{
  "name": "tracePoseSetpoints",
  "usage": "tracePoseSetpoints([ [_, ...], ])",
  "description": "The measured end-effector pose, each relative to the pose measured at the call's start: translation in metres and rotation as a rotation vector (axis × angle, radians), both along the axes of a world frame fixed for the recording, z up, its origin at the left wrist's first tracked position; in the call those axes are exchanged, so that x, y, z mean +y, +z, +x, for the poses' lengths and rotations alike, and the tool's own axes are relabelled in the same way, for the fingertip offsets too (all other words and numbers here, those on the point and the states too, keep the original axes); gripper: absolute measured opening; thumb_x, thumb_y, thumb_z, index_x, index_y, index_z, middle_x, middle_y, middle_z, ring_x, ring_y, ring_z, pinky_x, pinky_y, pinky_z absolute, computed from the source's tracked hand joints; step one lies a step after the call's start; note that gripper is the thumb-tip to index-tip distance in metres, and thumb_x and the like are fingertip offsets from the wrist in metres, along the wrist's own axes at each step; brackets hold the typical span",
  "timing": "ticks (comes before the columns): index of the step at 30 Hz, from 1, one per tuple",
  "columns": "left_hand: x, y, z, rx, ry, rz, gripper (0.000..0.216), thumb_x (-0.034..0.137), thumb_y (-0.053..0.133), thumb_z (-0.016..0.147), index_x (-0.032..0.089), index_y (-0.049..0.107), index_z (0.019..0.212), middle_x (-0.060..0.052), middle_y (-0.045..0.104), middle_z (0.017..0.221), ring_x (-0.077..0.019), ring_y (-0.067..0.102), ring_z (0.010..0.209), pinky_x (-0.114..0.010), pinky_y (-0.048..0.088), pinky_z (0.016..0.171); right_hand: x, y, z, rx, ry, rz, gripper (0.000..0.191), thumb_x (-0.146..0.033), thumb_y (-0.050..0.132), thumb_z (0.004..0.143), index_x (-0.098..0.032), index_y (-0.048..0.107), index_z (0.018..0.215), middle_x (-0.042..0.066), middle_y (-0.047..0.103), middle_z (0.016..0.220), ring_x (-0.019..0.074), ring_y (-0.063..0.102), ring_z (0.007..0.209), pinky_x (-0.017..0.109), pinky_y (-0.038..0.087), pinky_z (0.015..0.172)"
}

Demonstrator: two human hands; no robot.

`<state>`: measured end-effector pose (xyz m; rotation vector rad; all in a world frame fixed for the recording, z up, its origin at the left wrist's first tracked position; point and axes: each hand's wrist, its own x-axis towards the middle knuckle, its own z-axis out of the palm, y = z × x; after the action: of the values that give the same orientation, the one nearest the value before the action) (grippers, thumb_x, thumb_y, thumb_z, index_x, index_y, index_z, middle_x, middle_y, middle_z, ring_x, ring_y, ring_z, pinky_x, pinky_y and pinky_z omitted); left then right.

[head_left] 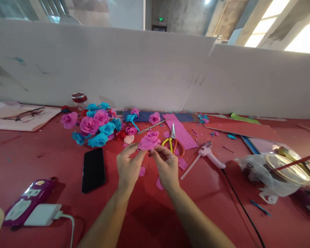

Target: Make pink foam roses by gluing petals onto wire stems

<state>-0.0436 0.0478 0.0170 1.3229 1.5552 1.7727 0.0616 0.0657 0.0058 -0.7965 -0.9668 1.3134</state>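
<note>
Between my two hands, above the red table, is a pink paper flower (150, 140). The fingers of my left hand (129, 163) pinch its left lower edge. My right hand (167, 165) grips the flower's lower right side with thumb and fingers. Just behind my right hand lie scissors (172, 137) with yellow and orange handles. A pink paper strip (181, 132) and loose pink petals (182, 164) are close by. To the right rests a white glue gun (209, 155) with a glue stick in its back end.
Blue and pink paper flowers (98, 127) are bunched at the back left. A black phone (93, 170) lies left of my hands. Farther left is a purple power strip (28, 199) with a white charger (43, 214). On the right sits a plastic bag (255, 165). A white partition (119, 69) stands behind.
</note>
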Motion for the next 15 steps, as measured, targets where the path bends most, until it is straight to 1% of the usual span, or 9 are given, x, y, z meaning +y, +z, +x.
tracePoseSetpoints([
  [3, -0.0021, 0.0015, -0.0042, 0.188, 0.039, 0.055, 0.012, 0.026, 0.067, 0.081, 0.025, 0.077, 0.087, 0.0, 0.076, 0.088, -0.0167, 0.068, 0.081, -0.027, 0.051, 0.074, -0.0013, -0.0014, -0.0013, -0.01, 0.013, -0.005, 0.012, -0.025, 0.076, 0.072, -0.018, 0.072, 0.08, 0.0, 0.069, 0.071, 0.011, 0.061, 0.065, 0.024, 0.05, 0.065],
  [5, -0.003, -0.0004, -0.0036, 0.31, 0.105, 0.142, 0.011, 0.023, 0.066, 0.082, 0.024, 0.076, 0.084, -0.001, 0.076, 0.083, -0.0164, 0.068, 0.077, -0.027, 0.051, 0.073, -0.0023, -0.0028, -0.002, -0.015, 0.019, 0.0, 0.011, -0.025, 0.075, 0.073, -0.018, 0.072, 0.081, 0.0, 0.07, 0.073, 0.0113, 0.061, 0.066, 0.025, 0.05, 0.066],
  [9, -0.002, -0.0058, -0.0001, 0.556, 0.255, 0.349, 0.006, 0.017, 0.068, 0.079, 0.021, 0.073, 0.079, -0.002, 0.075, 0.074, -0.0159, 0.067, 0.069, -0.034, 0.049, 0.083, -0.0039, -0.0053, -0.0022, -0.044, 0.004, 0.006, 0.011, -0.025, 0.074, 0.073, -0.018, 0.072, 0.082, 0.001, 0.07, 0.074, 0.0124, 0.061, 0.068, 0.026, 0.05, 0.068],
  [12, -0.0002, -0.0076, 0.0005, 0.644, 0.315, 0.417, 0.006, 0.016, 0.072, 0.075, 0.019, 0.07, 0.08, -0.002, 0.074, 0.073, -0.0159, 0.066, 0.067, -0.036, 0.048, 0.086, -0.0044, -0.0077, -0.0025, -0.075, -0.008, 0.018, 0.011, -0.025, 0.073, 0.074, -0.018, 0.072, 0.083, 0.0, 0.07, 0.074, 0.0121, 0.06, 0.068, 0.025, 0.049, 0.067],
  [15, 0.0009, -0.0072, 0.0002, 0.659, 0.317, 0.401, 0.005, 0.019, 0.073, 0.075, 0.019, 0.068, 0.077, -0.002, 0.073, 0.071, -0.0163, 0.066, 0.066, -0.036, 0.049, 0.084, -0.0043, -0.0093, -0.0028, -0.085, -0.019, 0.024, 0.01, -0.025, 0.072, 0.075, -0.018, 0.072, 0.082, 0.0, 0.068, 0.073, 0.011, 0.058, 0.066, 0.023, 0.048, 0.065],
])
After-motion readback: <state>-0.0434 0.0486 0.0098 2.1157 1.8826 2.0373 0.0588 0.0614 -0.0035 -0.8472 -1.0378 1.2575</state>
